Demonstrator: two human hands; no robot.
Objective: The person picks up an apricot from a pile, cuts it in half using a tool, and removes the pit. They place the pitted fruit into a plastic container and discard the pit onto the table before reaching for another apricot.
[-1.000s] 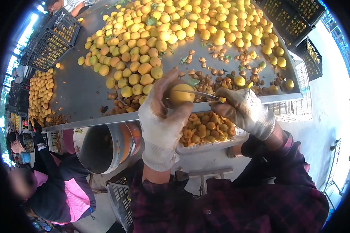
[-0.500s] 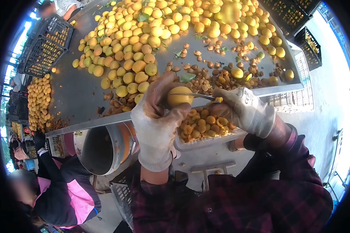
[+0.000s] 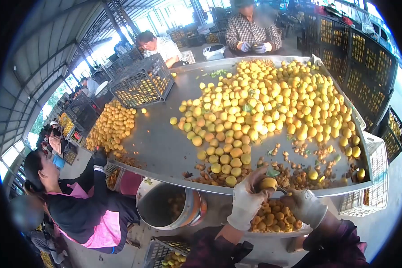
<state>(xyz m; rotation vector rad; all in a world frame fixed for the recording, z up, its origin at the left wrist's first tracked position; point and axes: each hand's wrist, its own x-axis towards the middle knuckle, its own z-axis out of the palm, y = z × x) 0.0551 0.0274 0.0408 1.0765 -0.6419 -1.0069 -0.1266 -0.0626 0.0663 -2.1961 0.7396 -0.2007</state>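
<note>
My left hand [image 3: 249, 199], in a stained white glove with bare-looking fingertips, is closed around a yellow apricot [image 3: 268, 183]. My right hand [image 3: 309, 208], gloved the same way, grips a small knife [image 3: 281, 190]. Its thin blade points left and meets or nearly meets the apricot; the exact contact is too small to tell. Both hands are just off the near edge of the metal table [image 3: 165, 147]. Below them is a pale tub [image 3: 272, 233] holding many small orange-brown pieces.
A large heap of apricots [image 3: 254, 111] covers the table's middle, with brown scraps [image 3: 295, 176] nearer me. A bucket [image 3: 196, 207] stands left of my hands, beside a co-worker [image 3: 89, 201]. Black crates [image 3: 140, 85] sit on the far left corner; a white crate [image 3: 375, 174] is at right.
My view has tilted up and left, so more of the table and several co-workers show. The knife was across the apricot before; my hands still hold both close together.
</note>
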